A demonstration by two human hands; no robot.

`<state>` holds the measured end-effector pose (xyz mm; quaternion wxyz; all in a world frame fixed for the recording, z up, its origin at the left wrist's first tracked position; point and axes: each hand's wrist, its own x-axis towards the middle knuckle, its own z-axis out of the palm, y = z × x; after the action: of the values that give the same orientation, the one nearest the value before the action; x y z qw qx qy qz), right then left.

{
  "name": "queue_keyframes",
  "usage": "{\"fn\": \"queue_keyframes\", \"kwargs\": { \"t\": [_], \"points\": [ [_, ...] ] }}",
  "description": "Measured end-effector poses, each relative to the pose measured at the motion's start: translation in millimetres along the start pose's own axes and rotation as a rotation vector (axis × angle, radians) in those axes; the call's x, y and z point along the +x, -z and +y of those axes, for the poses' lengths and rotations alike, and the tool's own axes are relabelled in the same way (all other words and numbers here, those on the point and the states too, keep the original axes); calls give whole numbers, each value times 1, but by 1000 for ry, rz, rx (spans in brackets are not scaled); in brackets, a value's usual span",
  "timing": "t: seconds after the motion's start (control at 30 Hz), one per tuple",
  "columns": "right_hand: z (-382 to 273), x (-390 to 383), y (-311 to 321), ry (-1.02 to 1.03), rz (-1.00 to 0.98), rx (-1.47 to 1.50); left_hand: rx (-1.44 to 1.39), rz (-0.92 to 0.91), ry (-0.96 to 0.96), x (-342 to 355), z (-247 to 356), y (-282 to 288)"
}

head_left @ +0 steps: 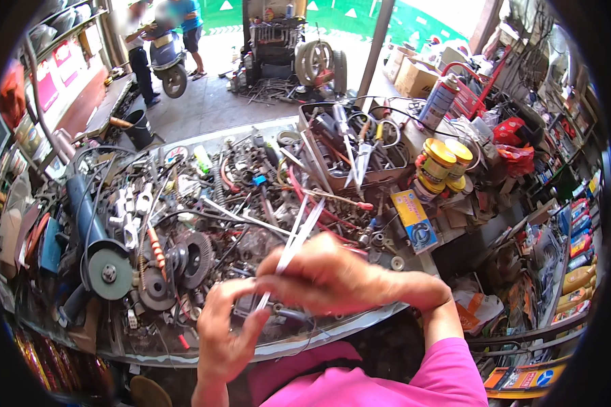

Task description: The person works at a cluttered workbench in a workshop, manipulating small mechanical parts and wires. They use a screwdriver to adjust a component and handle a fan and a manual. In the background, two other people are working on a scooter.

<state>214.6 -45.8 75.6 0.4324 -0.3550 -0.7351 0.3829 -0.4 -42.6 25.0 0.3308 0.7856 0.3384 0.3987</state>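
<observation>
Close above the near edge of the cluttered workbench (pixel 346 330), my two hands meet around a small bundle of thin white strips (pixel 297 241) that look like cable ties. My right hand (pixel 326 275) is closed around the strips, slightly blurred; their long ends fan upward and away from me. Just below it, the thumb and forefinger of my left hand (pixel 225 325) pinch at the lower end of the bundle. Behind the strips lie loose metal parts, a red hose (pixel 297 186) and dark cables. How many strips there are cannot be told.
An angle grinder (pixel 108 271) lies at the bench's left, beside toothed gears (pixel 195 259). A tool tray (pixel 380 178) with scissors and screwdrivers sits at the back. Yellow-lidded tubs (pixel 440 157) and a yellow-blue box (pixel 414 218) stand right. Two people and a scooter (pixel 170 57) are beyond.
</observation>
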Motion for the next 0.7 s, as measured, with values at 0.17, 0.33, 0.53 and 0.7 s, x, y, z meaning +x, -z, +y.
{"fn": "queue_keyframes", "kwargs": {
  "t": [0.17, 0.33, 0.53, 0.7],
  "points": [
    [46, -23, -53, 97, -116, -186, -52, 421, 252, -62, 9, -38],
    [68, -30, -67, 69, -207, -162, -46, 740, 242, -86, 4, -79],
    [65, -38, -53, 19, -206, -134, 145, 140, -196, -79, -8, -67],
    [63, -36, -37, 74, -1, -53, 310, -121, -194, -67, 0, -87]
  ]
}}
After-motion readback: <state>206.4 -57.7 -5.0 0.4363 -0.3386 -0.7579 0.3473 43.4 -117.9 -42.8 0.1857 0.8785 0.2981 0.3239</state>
